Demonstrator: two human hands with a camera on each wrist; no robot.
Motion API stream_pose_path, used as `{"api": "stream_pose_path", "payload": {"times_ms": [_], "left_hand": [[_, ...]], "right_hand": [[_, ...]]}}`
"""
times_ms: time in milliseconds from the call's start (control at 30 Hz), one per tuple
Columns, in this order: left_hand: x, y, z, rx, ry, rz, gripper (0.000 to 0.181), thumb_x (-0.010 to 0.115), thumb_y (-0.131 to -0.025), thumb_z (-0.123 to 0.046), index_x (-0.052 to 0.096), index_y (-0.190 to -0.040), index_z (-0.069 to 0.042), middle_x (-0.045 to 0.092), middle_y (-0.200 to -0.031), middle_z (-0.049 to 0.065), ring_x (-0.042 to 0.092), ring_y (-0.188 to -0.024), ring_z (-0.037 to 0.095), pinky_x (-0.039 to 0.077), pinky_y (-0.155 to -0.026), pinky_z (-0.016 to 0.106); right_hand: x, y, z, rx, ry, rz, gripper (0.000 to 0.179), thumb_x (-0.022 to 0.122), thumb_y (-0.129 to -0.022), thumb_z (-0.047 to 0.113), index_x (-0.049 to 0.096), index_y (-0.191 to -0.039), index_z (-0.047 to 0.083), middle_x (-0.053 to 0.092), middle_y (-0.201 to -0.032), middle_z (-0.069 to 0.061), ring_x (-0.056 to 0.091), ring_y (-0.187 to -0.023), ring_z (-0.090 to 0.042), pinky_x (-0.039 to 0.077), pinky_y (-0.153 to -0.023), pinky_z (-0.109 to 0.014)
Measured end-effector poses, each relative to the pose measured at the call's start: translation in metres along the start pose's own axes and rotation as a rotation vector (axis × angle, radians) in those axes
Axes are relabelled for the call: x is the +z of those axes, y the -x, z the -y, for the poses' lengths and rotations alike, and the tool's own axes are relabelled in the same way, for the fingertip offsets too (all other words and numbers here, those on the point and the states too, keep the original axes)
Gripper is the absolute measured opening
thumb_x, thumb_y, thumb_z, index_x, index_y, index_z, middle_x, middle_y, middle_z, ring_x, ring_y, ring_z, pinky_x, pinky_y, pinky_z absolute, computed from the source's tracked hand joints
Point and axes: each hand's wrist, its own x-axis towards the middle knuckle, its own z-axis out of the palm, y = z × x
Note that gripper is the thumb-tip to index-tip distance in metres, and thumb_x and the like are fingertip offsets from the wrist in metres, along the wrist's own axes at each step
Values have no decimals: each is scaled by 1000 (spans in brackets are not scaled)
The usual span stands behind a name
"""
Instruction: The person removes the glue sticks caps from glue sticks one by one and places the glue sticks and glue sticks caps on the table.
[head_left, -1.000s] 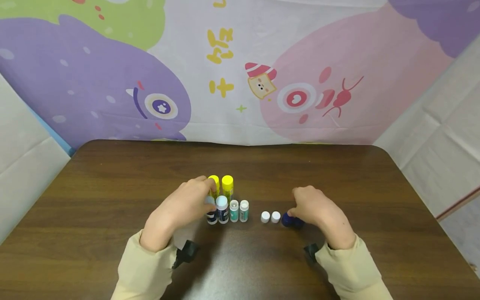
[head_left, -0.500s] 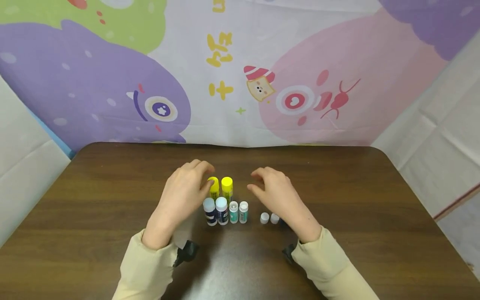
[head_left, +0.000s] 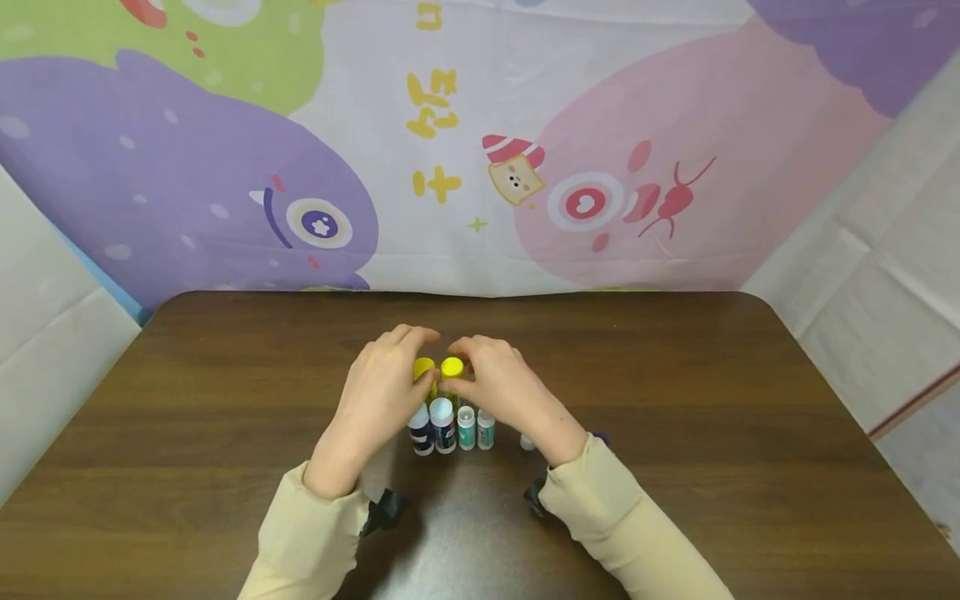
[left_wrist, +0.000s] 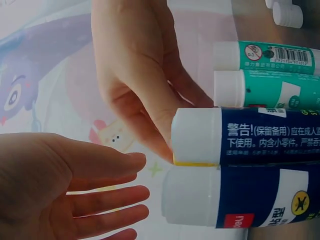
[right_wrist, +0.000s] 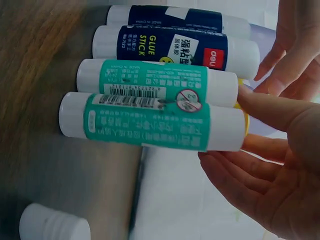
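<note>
Two yellow-capped glue sticks, left and right, stand behind a front row of glue sticks. That row has two navy glue sticks and two teal glue sticks, upright with white tops. My left hand is beside the left yellow cap, its fingers loosely extended; the left wrist view shows nothing held by these fingers. Around the right yellow cap curve the thumb and fingers of my right hand, without a plain grip. In the right wrist view, the teal sticks partly hide the fingers.
A loose white cap and part of a dark blue cap lie right of the sticks, partly hidden by my right wrist. The brown table ends at a printed cloth backdrop.
My right hand has left the dark blue caps and moved left to the right yellow cap. My left hand has lifted off the navy sticks and shifted to beside the left yellow cap.
</note>
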Motion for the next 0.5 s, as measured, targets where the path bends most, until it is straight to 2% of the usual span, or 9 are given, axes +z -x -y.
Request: {"api": "stream_pose_path", "payload": {"times_ms": [167,333,500], "left_hand": [[2,-1,-1,-8,7,11,35,72,-73,-9,62,-106,-3,62,-104,11,59,-89,29,46,-80,43],[4,0,-1,-6,10,4,35,73,-72,-9,63,-106,-4,63,-102,10,59,-85,28,47,-78,42],[6,0,-4,-7,14,4,35,75,-72,-13,63,-105,-6,63,-102,8,60,-87,28,47,-78,41]], "right_hand": [[3,-1,-2,-30,17,-30,28,70,-80,21,63,-100,4,62,-89,-4,55,-74,-13,48,-68,-24],[3,3,-8,-2,-19,-74,21,69,-78,15,63,-95,5,60,-86,-2,56,-73,-13,49,-67,-23],[-5,11,-16,36,-90,-189,21,69,-77,14,62,-95,7,61,-87,-1,58,-74,-14,49,-67,-23]]}}
